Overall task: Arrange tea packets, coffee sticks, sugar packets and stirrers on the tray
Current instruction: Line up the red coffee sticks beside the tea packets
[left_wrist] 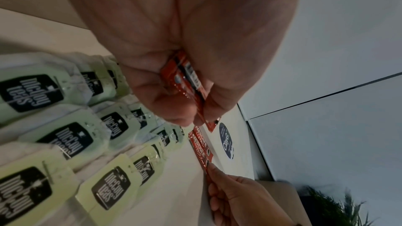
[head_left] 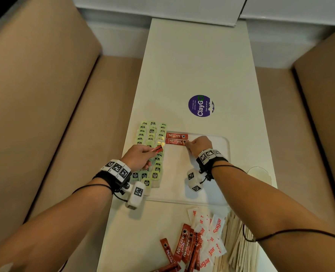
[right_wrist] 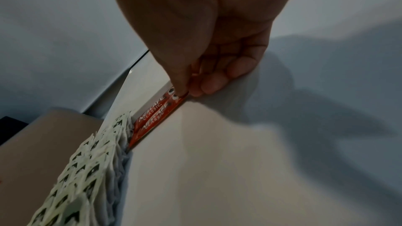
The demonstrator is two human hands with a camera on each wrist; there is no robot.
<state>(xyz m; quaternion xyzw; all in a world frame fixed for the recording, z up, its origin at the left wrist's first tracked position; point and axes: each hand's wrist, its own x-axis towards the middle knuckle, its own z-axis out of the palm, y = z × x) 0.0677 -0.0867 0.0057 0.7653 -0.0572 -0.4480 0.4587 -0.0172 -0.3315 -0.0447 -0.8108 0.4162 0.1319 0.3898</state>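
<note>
A white tray point(head_left: 224, 146) lies on the white table. Rows of green tea packets point(head_left: 152, 138) fill its left part. Two red coffee sticks lie side by side at its far edge: the far one point(head_left: 176, 136) and the near one point(head_left: 175, 142). My right hand point(head_left: 199, 145) pinches the right end of the near stick point(right_wrist: 158, 118) between thumb and fingertips point(right_wrist: 180, 90). My left hand point(head_left: 139, 157) hovers over the tea packets point(left_wrist: 65, 135) and grips several more coffee sticks point(left_wrist: 187, 78), whose red ends point(head_left: 157, 149) stick out.
Near the table's front edge lie loose coffee sticks point(head_left: 184, 246), white sugar packets point(head_left: 211, 230) and a pile of wooden stirrers point(head_left: 239, 244). A purple round sticker point(head_left: 201, 106) is on the table beyond the tray. A round lid point(head_left: 259, 174) sits right of the tray. Beige benches flank the table.
</note>
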